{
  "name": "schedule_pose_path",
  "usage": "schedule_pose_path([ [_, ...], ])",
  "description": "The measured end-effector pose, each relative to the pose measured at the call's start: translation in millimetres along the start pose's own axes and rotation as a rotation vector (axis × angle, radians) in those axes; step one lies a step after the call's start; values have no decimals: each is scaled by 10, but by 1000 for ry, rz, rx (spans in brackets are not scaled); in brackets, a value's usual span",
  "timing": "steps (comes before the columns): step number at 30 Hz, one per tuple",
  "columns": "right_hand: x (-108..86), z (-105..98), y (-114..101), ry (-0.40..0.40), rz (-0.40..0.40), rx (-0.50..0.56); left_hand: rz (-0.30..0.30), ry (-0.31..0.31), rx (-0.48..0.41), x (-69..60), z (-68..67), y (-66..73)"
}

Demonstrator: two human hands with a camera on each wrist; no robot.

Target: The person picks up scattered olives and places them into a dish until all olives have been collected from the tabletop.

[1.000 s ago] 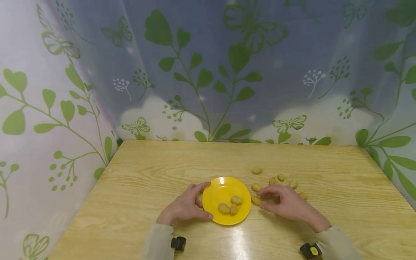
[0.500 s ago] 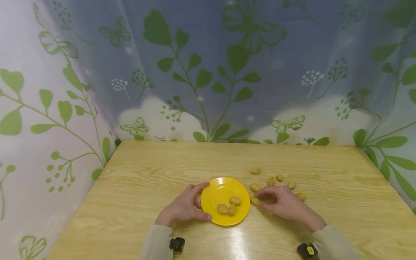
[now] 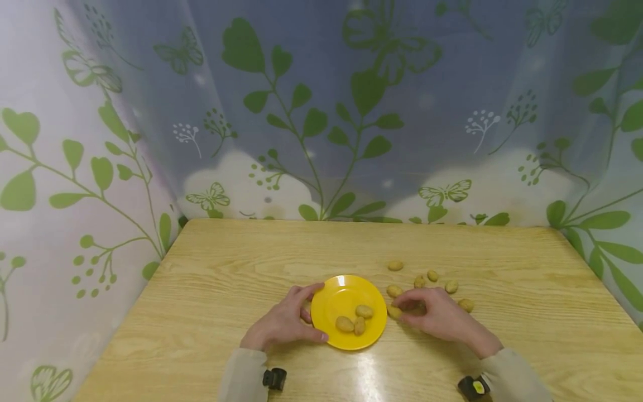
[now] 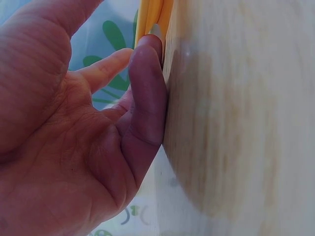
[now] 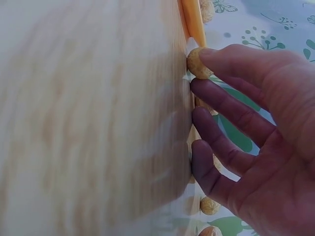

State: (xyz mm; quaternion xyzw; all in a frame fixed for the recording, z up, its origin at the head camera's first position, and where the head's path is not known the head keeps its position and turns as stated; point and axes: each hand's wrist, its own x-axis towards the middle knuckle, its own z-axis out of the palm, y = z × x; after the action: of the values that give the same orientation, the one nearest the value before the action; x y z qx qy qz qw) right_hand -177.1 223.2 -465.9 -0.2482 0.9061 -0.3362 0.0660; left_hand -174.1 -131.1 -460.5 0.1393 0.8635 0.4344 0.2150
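A yellow plate (image 3: 326,301) lies on the wooden table with 3 small potatoes (image 3: 344,324) on its near half. My left hand (image 3: 283,319) holds the plate's left side, the thumb on the near rim and the index finger at the far rim. In the left wrist view, the fingertips (image 4: 150,46) reach the plate's edge. Just right of the plate, my right hand (image 3: 439,315) pinches a small potato (image 5: 197,64) that is low at the tabletop, close to the rim. The thumb lies on that potato in the right wrist view; the other fingers are bent beside it.
Several more potatoes (image 3: 395,266) lie loose on the table (image 3: 226,251) behind and around the right hand, one of them (image 3: 465,305) beyond its wrist side. A leaf-patterned curtain (image 3: 311,167) hangs along the table's back edge and on the left.
My right hand's fingers have closed on the potato beside the plate. The left hand and the plate hold their place; the head view has shifted slightly.
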Motion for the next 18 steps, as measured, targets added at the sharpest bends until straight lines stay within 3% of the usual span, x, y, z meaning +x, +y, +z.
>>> schedule_pose_path([
  [10,-18,-18,-16,-2,14,27,-6,3,11,4,0,-8],
  [18,-36,-25,9,2,9,120,9,9,33,3,5,-10],
])
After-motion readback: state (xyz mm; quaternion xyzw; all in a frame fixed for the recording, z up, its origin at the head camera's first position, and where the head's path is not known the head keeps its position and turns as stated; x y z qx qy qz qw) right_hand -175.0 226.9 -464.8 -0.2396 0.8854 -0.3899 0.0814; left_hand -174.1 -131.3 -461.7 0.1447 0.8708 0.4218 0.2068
